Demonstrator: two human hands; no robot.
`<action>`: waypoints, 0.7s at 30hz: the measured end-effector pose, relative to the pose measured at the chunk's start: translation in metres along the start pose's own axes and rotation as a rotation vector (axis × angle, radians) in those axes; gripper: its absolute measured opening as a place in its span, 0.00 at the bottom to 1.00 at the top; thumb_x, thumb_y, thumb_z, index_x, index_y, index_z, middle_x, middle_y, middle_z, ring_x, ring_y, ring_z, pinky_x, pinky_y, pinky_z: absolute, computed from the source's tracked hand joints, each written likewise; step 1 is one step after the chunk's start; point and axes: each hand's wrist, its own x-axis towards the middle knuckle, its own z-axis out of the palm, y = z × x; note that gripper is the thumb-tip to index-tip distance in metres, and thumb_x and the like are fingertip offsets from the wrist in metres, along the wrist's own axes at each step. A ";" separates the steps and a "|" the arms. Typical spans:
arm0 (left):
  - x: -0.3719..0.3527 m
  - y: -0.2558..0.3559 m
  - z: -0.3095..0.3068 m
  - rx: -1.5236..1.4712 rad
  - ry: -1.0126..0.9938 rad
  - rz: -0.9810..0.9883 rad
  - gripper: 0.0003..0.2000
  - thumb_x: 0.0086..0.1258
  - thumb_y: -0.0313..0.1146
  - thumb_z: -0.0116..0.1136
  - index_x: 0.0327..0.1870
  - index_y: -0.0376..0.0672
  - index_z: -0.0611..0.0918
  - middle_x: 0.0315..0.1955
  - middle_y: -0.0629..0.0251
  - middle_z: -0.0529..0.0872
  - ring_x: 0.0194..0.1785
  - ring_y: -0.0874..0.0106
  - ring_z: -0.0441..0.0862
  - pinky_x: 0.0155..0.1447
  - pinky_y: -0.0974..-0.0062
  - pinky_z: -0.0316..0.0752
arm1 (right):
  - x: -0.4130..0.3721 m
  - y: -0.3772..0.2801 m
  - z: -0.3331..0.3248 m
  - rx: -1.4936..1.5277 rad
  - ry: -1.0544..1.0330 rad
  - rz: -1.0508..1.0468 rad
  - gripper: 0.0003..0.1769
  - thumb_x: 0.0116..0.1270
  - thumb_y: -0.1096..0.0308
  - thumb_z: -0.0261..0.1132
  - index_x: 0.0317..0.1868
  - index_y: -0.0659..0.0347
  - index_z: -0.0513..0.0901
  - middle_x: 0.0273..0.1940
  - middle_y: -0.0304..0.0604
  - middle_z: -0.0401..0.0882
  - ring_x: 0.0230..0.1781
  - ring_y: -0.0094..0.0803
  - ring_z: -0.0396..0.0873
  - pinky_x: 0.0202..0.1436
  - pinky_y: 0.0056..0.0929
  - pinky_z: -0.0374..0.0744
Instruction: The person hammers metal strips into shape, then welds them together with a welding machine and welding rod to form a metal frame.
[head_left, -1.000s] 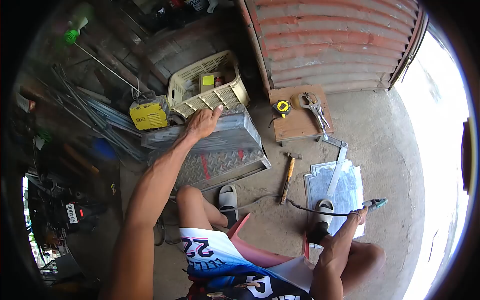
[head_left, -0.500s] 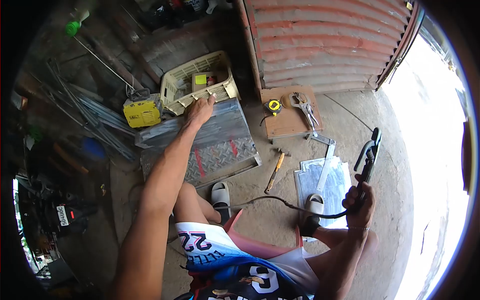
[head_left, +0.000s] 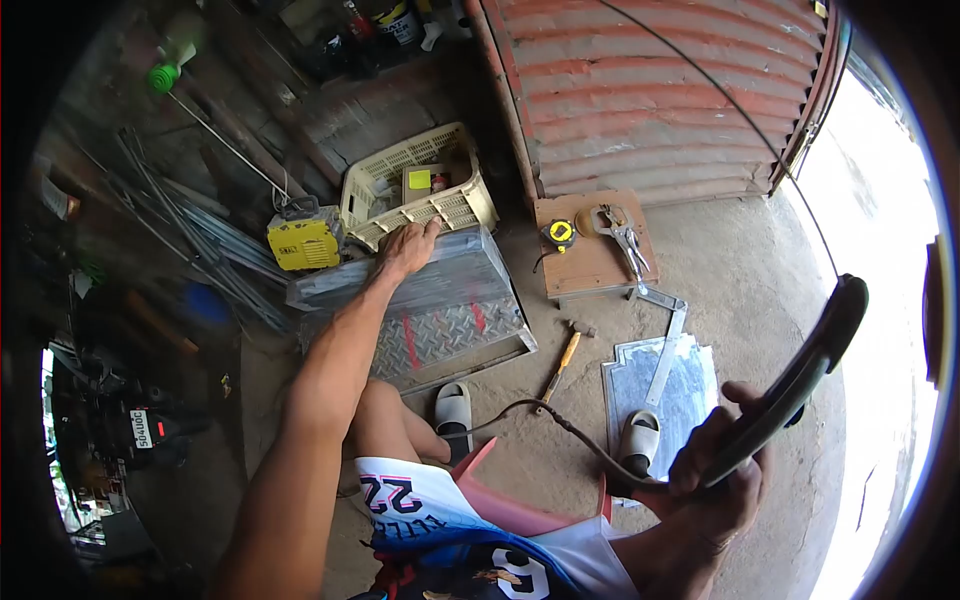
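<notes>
My left hand (head_left: 406, 252) lies over the top edge of a grey metal panel (head_left: 455, 262), fingers curled over it. The panel stands upright along a diamond-pattern steel plate (head_left: 445, 338) with two red marks. In my right hand (head_left: 728, 455) is a black welding electrode holder (head_left: 800, 375), raised and tilted on the right side. A thin welding rod (head_left: 745, 108) runs from its tip up and left, past the frame's top. Its black cable (head_left: 590, 440) droops across toward my feet.
Behind the panel are a cream plastic crate (head_left: 420, 214) and a yellow machine (head_left: 304, 243). A small wooden stool (head_left: 590, 270) bears a tape measure (head_left: 559, 235) and locking pliers (head_left: 628, 240). A hammer (head_left: 563, 365), a metal square (head_left: 668, 350) and sheet metal (head_left: 625, 380) lie on the floor.
My right hand has lifted the electrode holder closer to the camera and tilted it further right. My left hand stays on the panel edge. The view has shifted slightly.
</notes>
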 end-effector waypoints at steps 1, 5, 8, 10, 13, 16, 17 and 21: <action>-0.001 0.000 -0.001 0.012 -0.003 -0.007 0.36 0.78 0.59 0.35 0.42 0.30 0.86 0.42 0.35 0.86 0.50 0.39 0.84 0.57 0.47 0.76 | -0.006 0.015 0.004 0.231 -0.049 0.148 0.37 0.74 0.52 0.63 0.69 0.74 0.62 0.27 0.41 0.74 0.16 0.26 0.71 0.17 0.24 0.70; 0.004 0.002 -0.004 0.093 -0.035 -0.050 0.34 0.78 0.57 0.35 0.37 0.32 0.86 0.38 0.37 0.87 0.47 0.40 0.85 0.55 0.47 0.76 | -0.029 0.047 -0.011 -0.113 0.004 0.344 0.39 0.75 0.49 0.62 0.72 0.71 0.61 0.27 0.36 0.74 0.14 0.23 0.68 0.17 0.21 0.69; 0.008 0.009 0.001 0.077 0.009 -0.154 0.32 0.78 0.55 0.35 0.40 0.34 0.87 0.40 0.40 0.87 0.48 0.41 0.85 0.56 0.48 0.76 | -0.035 0.033 -0.024 -0.243 -0.017 0.347 0.39 0.73 0.55 0.66 0.73 0.71 0.60 0.44 0.43 0.79 0.34 0.22 0.76 0.39 0.22 0.76; 0.005 0.013 0.004 0.074 0.055 -0.192 0.32 0.78 0.56 0.36 0.40 0.34 0.87 0.40 0.40 0.88 0.48 0.41 0.85 0.56 0.48 0.76 | -0.050 0.050 -0.047 -0.344 0.008 0.343 0.38 0.71 0.61 0.68 0.72 0.74 0.61 0.45 0.45 0.80 0.42 0.28 0.79 0.51 0.27 0.78; -0.002 0.016 0.002 0.073 0.140 -0.223 0.32 0.76 0.57 0.39 0.40 0.34 0.87 0.39 0.39 0.87 0.48 0.41 0.85 0.56 0.48 0.76 | -0.053 0.066 -0.064 -0.600 -0.059 0.271 0.38 0.71 0.63 0.67 0.72 0.75 0.60 0.47 0.46 0.81 0.44 0.33 0.80 0.55 0.29 0.78; -0.002 0.015 0.006 0.086 0.180 -0.212 0.31 0.76 0.55 0.42 0.36 0.34 0.88 0.39 0.38 0.87 0.47 0.42 0.85 0.54 0.50 0.77 | -0.048 0.060 -0.055 -0.600 -0.045 0.221 0.36 0.72 0.66 0.65 0.73 0.75 0.59 0.49 0.47 0.81 0.43 0.29 0.79 0.54 0.30 0.78; 0.000 0.012 0.007 0.103 0.184 -0.188 0.30 0.76 0.55 0.42 0.36 0.34 0.88 0.39 0.39 0.87 0.47 0.42 0.85 0.54 0.49 0.77 | -0.043 0.055 -0.046 -0.548 0.000 0.210 0.36 0.72 0.67 0.64 0.73 0.75 0.59 0.48 0.46 0.81 0.42 0.29 0.79 0.54 0.30 0.78; 0.000 0.016 0.007 0.111 0.182 -0.193 0.31 0.76 0.55 0.41 0.36 0.34 0.88 0.39 0.40 0.87 0.47 0.43 0.85 0.54 0.49 0.77 | -0.044 0.057 -0.053 -0.459 0.066 0.330 0.34 0.74 0.68 0.63 0.73 0.72 0.59 0.49 0.44 0.79 0.45 0.28 0.77 0.54 0.28 0.77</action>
